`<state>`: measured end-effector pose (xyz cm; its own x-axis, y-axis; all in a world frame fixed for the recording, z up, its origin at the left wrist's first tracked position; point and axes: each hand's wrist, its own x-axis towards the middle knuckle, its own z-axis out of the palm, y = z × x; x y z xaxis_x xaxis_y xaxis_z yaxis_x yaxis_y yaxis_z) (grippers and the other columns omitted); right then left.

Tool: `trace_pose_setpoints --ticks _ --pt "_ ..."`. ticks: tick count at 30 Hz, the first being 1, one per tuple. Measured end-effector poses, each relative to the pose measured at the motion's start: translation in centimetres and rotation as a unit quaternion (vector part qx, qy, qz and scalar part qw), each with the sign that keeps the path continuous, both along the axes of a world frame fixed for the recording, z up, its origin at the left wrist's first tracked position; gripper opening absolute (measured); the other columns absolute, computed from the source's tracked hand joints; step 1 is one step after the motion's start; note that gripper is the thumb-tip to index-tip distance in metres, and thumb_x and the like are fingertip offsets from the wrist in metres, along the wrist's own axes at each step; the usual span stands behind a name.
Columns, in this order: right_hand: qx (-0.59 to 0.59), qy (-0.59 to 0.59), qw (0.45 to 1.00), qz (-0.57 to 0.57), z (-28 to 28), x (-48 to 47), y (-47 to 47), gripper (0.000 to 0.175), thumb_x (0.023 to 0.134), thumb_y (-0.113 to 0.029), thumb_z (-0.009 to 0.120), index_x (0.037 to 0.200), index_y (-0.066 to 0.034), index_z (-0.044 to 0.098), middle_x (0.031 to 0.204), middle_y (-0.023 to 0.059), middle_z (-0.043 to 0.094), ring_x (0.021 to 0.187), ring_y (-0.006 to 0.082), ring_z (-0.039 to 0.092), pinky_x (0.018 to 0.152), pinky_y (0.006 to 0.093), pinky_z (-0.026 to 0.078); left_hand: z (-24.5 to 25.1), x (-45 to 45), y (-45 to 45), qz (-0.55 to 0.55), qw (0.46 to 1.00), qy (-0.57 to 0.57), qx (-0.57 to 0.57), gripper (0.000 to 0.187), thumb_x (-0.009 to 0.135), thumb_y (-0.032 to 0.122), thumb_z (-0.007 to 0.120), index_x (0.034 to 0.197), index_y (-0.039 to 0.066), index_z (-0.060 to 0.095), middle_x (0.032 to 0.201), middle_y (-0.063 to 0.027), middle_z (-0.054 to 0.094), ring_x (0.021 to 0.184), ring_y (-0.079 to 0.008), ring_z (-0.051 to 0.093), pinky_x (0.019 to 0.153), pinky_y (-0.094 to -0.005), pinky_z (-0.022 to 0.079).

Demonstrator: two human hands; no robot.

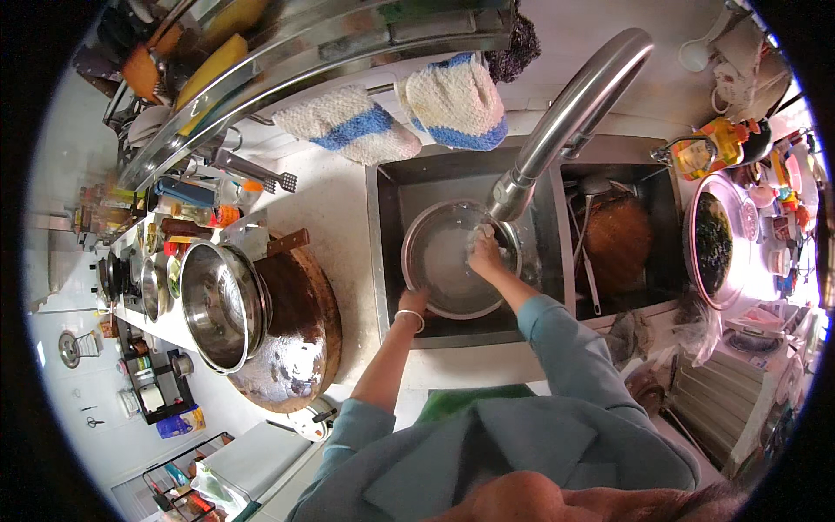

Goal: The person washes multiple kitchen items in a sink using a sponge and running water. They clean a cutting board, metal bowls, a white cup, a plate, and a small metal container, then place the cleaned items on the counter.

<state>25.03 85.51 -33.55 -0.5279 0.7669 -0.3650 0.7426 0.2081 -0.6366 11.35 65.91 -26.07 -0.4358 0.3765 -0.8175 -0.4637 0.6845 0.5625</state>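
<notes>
A round metal basin (450,307) with cloudy water in it stands in the larger bay of a steel sink (385,326). My left hand (415,301), with a bangle at the wrist, is at the basin's lower left rim; its fingers are blurred, so I cannot tell whether they grip the rim. Over the right side of the basin, my right hand (485,253) is closed around a pale, wet thing (483,233), too small to identify, right under the head of the steel faucet (512,192). Splashing water shows beside that hand.
The smaller sink bay holds a reddish-brown round thing (620,235) and long-handled utensils (589,267). Left of the sink, stacked metal bowls (222,307) and a cleaver (287,243) lie on a thick round chopping board (326,339). Two blue-and-white cloths (456,104) hang behind. A pink-rimmed bowl (701,297) stands right.
</notes>
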Motion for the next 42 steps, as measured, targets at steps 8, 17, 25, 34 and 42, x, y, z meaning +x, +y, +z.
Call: trace_pose_setpoints --ticks 8,17,25,34,42 --pt "-0.092 0.161 0.974 0.131 1.8 -6.9 -4.2 0.054 0.096 -0.034 0.054 0.14 -0.0025 0.046 0.141 0.0271 0.049 0.124 0.0409 0.053 0.106 0.0462 0.041 2.5 3.2 1.9 0.097 0.992 -0.003 0.08 0.056 0.092 0.023 0.062 0.144 0.011 0.044 0.122 -0.0145 0.062 0.09 -0.0317 0.071 0.055 -0.0407 0.064" --pt "0.016 -0.198 0.855 0.479 9.1 6.8 0.8 0.023 0.09 -0.012 0.061 0.108 -0.0132 0.074 0.111 0.0189 0.069 0.112 0.0385 0.062 0.09 0.0511 0.049 2.3 0.1 3.0 -0.034 0.973 0.155 0.165 0.057 0.086 0.011 0.059 0.143 0.008 0.05 0.133 -0.0221 0.061 0.115 -0.034 0.064 0.098 -0.0397 0.05" --pt "0.009 0.163 0.986 0.044 13.0 3.6 9.2 0.026 0.093 -0.013 0.059 0.117 -0.0046 0.061 0.104 0.0151 0.07 0.098 0.03 0.068 0.078 0.0465 0.055 9.8 0.9 5.9 -0.241 0.862 0.428 0.124 0.08 0.078 0.004 0.055 0.152 0.031 0.039 0.155 -0.0319 0.03 0.113 -0.0474 0.059 0.092 -0.0456 0.054" --pt "0.248 0.164 0.874 0.384 23.4 0.0 2.7 0.041 0.085 -0.006 0.064 0.125 -0.0119 0.059 0.12 0.0078 0.058 0.12 0.029 0.052 0.105 0.0451 0.041 10.0 0.7 6.7 -0.414 0.754 0.501 0.098 0.08 0.079 0.008 0.059 0.151 0.035 0.04 0.157 -0.0252 0.032 0.08 -0.0433 0.069 0.069 -0.048 0.059" --pt "0.074 0.01 0.985 0.158 18.1 3.3 6.7 0.034 0.087 -0.013 0.068 0.12 -0.0129 0.06 0.124 0.0163 0.062 0.118 0.0373 0.058 0.1 0.0462 0.051 12.0 1.4 5.3 -0.395 0.761 0.503 0.112 0.078 0.08 0.005 0.057 0.15 0.036 0.042 0.159 -0.0194 0.031 0.079 -0.0418 0.069 0.067 -0.0467 0.06"
